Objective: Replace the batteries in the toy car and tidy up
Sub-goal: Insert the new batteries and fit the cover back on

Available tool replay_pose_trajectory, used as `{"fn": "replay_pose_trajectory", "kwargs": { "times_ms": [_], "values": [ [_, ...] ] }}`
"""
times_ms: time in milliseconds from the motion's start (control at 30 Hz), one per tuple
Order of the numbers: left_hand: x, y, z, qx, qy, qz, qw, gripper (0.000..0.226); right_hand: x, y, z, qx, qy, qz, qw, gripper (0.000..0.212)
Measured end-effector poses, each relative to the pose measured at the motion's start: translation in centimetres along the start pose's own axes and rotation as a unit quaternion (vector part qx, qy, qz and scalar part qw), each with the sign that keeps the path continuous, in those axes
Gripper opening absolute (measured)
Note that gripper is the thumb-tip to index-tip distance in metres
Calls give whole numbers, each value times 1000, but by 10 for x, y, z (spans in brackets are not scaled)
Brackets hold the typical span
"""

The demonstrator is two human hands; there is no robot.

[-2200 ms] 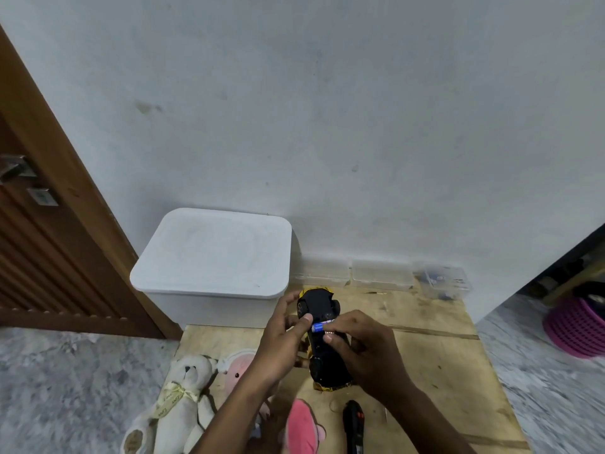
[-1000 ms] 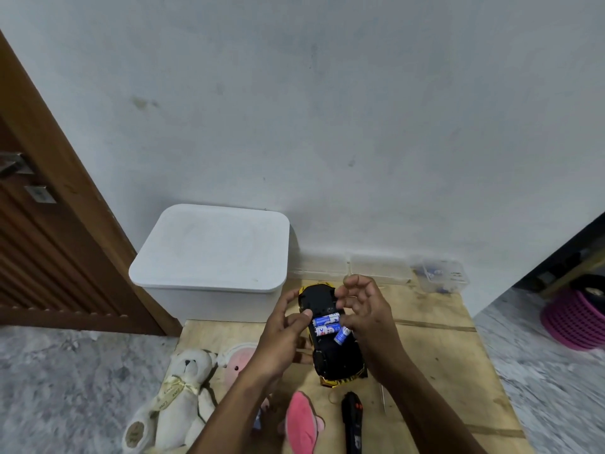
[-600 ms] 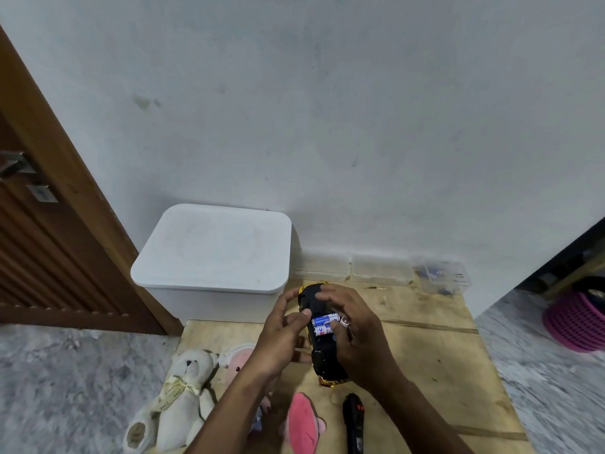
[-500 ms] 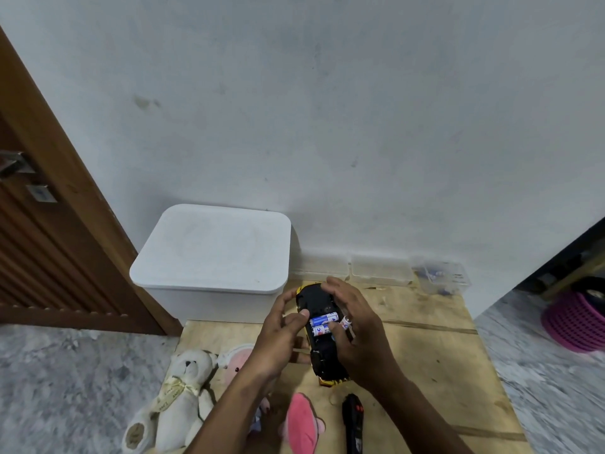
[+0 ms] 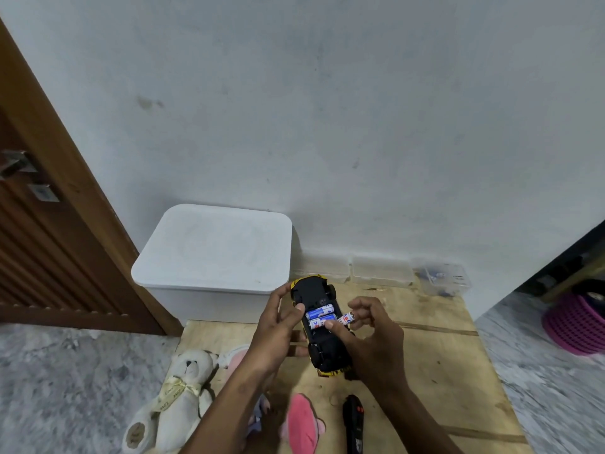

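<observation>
Above the plywood surface (image 5: 425, 371) by the white wall (image 5: 327, 126), the left hand (image 5: 278, 326) grips the belly-up toy car (image 5: 327, 352), its length running away from the person, while the right hand (image 5: 376, 335) pinches a loose battery (image 5: 346, 319) crosswise, just right of two seated batteries (image 5: 319, 317).

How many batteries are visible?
3. Upper battery and lower battery lie in the toy car compartment; a third battery is pinched by the right hand. Others may be hidden.
</observation>
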State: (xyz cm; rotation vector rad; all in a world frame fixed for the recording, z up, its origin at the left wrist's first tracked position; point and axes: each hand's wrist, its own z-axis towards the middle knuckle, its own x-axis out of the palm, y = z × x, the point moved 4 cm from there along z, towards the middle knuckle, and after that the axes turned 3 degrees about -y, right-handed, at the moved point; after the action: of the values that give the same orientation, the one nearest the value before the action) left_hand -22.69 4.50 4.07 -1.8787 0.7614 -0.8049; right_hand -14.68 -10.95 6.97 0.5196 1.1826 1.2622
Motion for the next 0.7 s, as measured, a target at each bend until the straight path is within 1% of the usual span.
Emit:
{"fn": "replay_pose_trajectory", "kwargs": {
  "times_ms": [67, 200, 300, 367, 467, 633, 700],
  "values": [
    [0, -1, 0, -1, 1, 0, 1000, 35, -1, 2, -2, -15, -12, 2, 1000, 46],
    [2, -2, -2, 1, 3, 4, 1000, 35, -3, 5, -4, -57, -28, 3, 998, 52],
    [2, -2, -2, 1, 3, 7, 1000, 36, -2, 0, -5, -65, -40, 17, 997, 42],
    [2, -2, -2, 0, -3, 8, 1000, 36, -3, 2, -5, -72, -47, 9, 996, 43],
    [2, -3, -3, -1, -6, 8, 1000, 35, -2, 4, -6, -95, -50, -2, 994, 35],
    [1, -4, -3, -4, -14, 6, 1000, 35, 7, -19, -14, -39, -63, 30, 997, 22],
    [0, -3, -2, -6, -21, 5, 1000, 35, 9, -21, -17, -12, -50, 41, 998, 23]
  ]
}}
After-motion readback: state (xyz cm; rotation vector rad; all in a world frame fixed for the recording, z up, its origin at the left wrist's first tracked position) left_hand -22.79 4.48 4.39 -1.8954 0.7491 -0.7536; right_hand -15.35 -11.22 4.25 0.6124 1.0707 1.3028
